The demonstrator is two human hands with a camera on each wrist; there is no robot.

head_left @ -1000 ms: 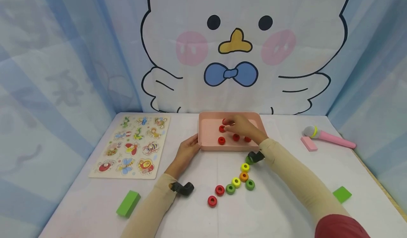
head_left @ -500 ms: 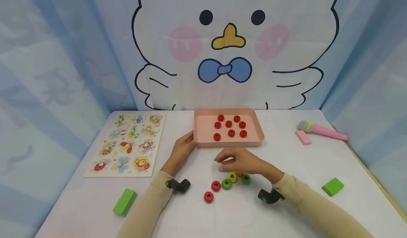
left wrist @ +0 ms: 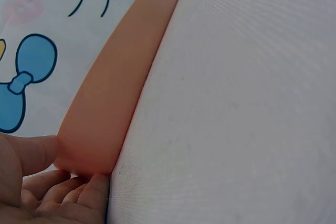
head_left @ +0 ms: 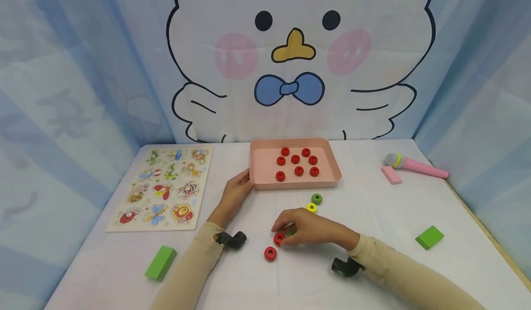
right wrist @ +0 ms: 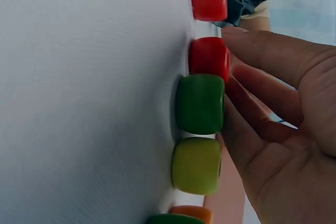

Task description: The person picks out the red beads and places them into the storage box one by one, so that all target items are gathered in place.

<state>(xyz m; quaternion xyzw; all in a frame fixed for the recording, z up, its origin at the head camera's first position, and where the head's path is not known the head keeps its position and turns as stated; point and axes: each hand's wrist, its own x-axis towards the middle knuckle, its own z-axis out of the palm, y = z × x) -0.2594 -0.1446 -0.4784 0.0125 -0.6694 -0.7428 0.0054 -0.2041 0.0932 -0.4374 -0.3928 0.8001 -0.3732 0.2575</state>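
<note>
My right hand (head_left: 286,232) is low over a cluster of rings on the white table, thumb and forefinger closing on a red ring (head_left: 279,239) (right wrist: 209,57) that still lies on the cloth. Beside it in the right wrist view stand a green ring (right wrist: 199,103) and a yellow-green ring (right wrist: 196,165). Another red ring (head_left: 270,253) lies just left of the hand. My left hand (head_left: 236,191) (left wrist: 31,182) rests against the front left corner of the pink tray (head_left: 265,184) (left wrist: 115,93), thumb on one wall and fingers at the other. Several red rings (head_left: 295,159) lie inside the tray.
A green ring (head_left: 316,198) and a yellow ring (head_left: 311,207) lie apart between tray and hand. An insect puzzle board (head_left: 166,188) lies at the left; green blocks (head_left: 161,262) (head_left: 429,236) lie front left and right. A pink microphone (head_left: 415,165) and pink block (head_left: 391,175) sit far right.
My right hand left the tray, came back toward me and dropped onto the ring cluster, now at a red ring. The left hand stayed at the tray corner.
</note>
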